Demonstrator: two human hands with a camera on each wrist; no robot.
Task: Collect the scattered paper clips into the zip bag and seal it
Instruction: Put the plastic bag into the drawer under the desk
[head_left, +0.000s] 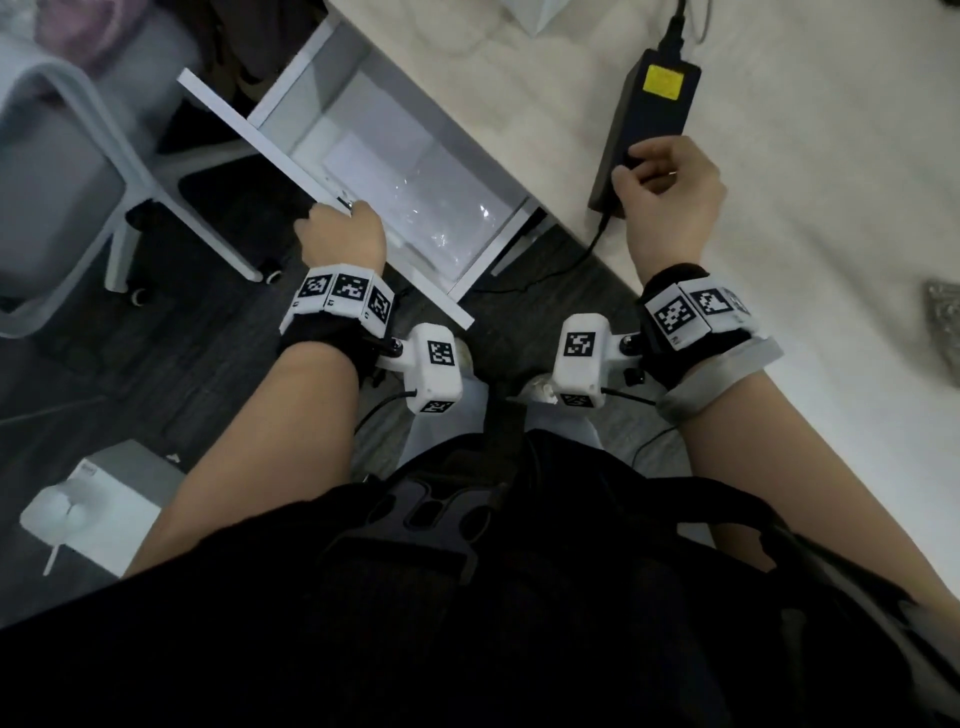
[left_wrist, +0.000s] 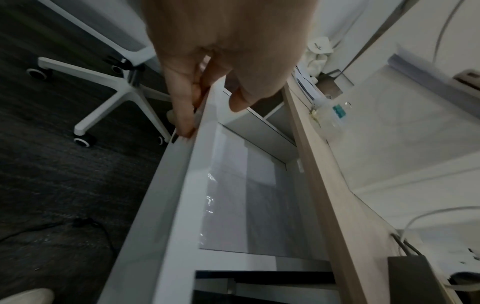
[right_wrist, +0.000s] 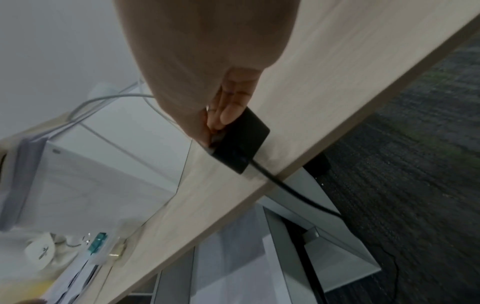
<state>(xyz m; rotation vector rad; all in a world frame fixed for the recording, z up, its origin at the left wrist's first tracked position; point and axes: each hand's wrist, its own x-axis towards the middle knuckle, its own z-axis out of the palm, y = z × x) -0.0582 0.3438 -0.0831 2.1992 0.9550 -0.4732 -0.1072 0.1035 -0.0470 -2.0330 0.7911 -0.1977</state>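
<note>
Left hand (head_left: 343, 234) grips the top edge of the white drawer front (head_left: 291, 171), fingers (left_wrist: 182, 107) hooked over its outer face, thumb on the inner side. Drawer (left_wrist: 182, 185) is pulled open under the desk edge. Inside, clear plastic lies flat on the drawer floor with glare spots on it (could be the zip bag (head_left: 441, 208), too blurred to be sure). No paper clips can be made out in any view.

Right hand (head_left: 670, 182) sits on the light wood desk (head_left: 831, 260), fingers curled round the near end of a black power brick (head_left: 649, 119); the brick has a yellow label at its far end. Right wrist view shows the fingers (right_wrist: 228, 109) wrapped on the brick's corner, with a black cable (right_wrist: 285, 185) running off the desk edge to the floor.

The hands are well apart, left at the drawer, right on the desk.

White office chair (head_left: 104, 182) stands on dark carpet, far left. A white box (head_left: 104, 504) sits on the floor, near left. Something grey and crinkled (head_left: 943, 312) lies at the right edge of the desk, unclear what.
</note>
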